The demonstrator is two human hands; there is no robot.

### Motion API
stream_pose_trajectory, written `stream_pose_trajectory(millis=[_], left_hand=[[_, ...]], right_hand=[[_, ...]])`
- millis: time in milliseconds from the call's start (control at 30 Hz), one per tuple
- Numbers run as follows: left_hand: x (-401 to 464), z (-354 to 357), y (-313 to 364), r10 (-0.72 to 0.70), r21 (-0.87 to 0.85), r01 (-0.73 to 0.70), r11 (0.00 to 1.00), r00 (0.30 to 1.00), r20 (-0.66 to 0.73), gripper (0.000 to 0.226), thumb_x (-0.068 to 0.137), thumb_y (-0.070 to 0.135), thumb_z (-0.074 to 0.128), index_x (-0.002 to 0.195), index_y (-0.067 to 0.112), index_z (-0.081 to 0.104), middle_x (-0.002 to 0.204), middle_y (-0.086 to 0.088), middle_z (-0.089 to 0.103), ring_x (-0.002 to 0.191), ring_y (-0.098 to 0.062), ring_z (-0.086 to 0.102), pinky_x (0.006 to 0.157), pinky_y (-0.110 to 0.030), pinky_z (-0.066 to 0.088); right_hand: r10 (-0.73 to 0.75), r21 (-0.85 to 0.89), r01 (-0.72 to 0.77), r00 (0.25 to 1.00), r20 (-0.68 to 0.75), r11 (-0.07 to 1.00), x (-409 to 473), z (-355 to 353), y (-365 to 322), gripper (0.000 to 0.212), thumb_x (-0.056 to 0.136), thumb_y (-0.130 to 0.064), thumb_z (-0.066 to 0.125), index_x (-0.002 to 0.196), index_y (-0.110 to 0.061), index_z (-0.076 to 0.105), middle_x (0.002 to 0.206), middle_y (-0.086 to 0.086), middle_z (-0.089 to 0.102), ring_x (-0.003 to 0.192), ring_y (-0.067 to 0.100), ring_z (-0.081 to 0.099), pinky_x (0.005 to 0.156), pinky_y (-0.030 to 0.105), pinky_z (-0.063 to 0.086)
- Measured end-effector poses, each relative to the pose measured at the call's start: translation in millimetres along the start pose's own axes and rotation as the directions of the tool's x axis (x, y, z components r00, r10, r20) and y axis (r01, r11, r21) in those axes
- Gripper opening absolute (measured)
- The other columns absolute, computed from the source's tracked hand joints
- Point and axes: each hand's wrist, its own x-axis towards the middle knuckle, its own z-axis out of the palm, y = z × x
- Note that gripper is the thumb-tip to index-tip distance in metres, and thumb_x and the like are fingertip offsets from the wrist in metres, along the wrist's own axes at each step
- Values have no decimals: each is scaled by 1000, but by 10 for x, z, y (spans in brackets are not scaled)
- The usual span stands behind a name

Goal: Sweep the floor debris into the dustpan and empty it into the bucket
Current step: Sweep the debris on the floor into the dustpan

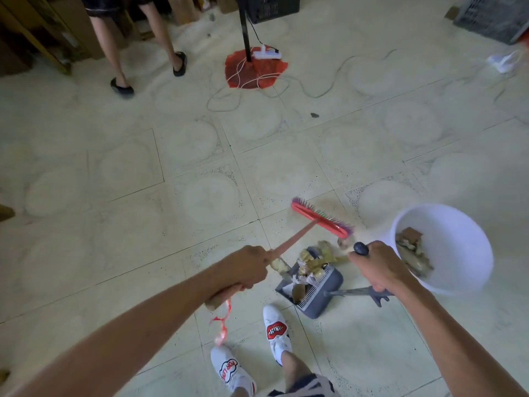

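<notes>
Floor (pixel 200 173): pale tiles, mostly bare of litter near the person; one small dark speck (pixel 315 115) lies far off, near the cables — whether it counts as debris I cannot tell.
Bucket (pixel 446 224): white, on the floor at the right, just beside the right hand; brown scraps already lie inside, so at least one load looks emptied.
Dustpan (pixel 326 293): grey, on the floor between the shoes and the bucket, loaded with crumpled brown and white debris (pixel 312 267) that spills over its front lip.
Broom (pixel 317 217): red head with purple bristles, just beyond the pan's mouth.
Progress: judged late — sweeping nearly done; lifting the pan and tipping it into the bucket is left.
Left hand (pixel 247 267): grip closed round the red broom handle, forearm reaching forward.
Right hand (pixel 378 266): grip wrapped round the dark upright dustpan handle, knuckles up, wrist close to the bucket rim.
</notes>
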Motion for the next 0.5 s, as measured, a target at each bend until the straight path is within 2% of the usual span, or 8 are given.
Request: stream_pose_trajectory(millis=[100, 200, 333, 400, 500], left_hand=[[384, 115, 398, 92, 149, -97, 984, 995, 43, 38, 91, 1, 49, 128, 2, 52, 64, -3, 52, 41, -11, 46, 32, -16, 36], [605, 151, 585, 132, 273, -138, 952, 990, 43, 32, 90, 2, 55, 121, -1, 56, 64, 2, 43, 46, -7, 40, 42, -17, 35], [710, 56, 404, 98, 374, -108, 921, 994, 45, 46, 88, -1, 56, 134, 5, 50, 60, -1, 50, 41, -10, 46, 32, -13, 39], [707, -54, 190, 60, 468, -58, 882, 998, 11, 56, 88, 0, 55, 141, 15, 43, 69, -1, 51, 43, -8, 48, 32, -14, 38], [653, -239, -147, 15, 548, 16, 836, 998, -53, 73, 88, 2, 52, 151, 29, 27, 97, -7, 56, 55, -8, 47, 41, -17, 34]], right_hand=[[20, 19, -20, 1000, 7, 1000, -17, 15, 83, 44, 86, -17, 59, 51, -14, 32, 23, -9, 40, 19, 7, 38, 21, 13, 18], [37, 46, -38, 999, 19, 998, -14, 46, 175, 41, 84, -14, 57, 52, -13, 32, 23, -7, 38, 18, 10, 34, 21, 13, 16], [22, 83, -25, 999, 26, 996, -19, -12, 221, 43, 87, -10, 57, 51, -14, 33, 23, -11, 39, 18, 7, 37, 21, 11, 17], [23, 110, -28, 999, 47, 994, -42, -60, 230, 42, 88, -8, 57, 52, -14, 37, 25, -17, 45, 19, 2, 43, 21, 10, 21], [42, 134, -50, 997, 61, 990, -65, -115, 232, 39, 87, -7, 58, 54, -11, 39, 29, -25, 47, 21, -1, 46, 22, 10, 24]])
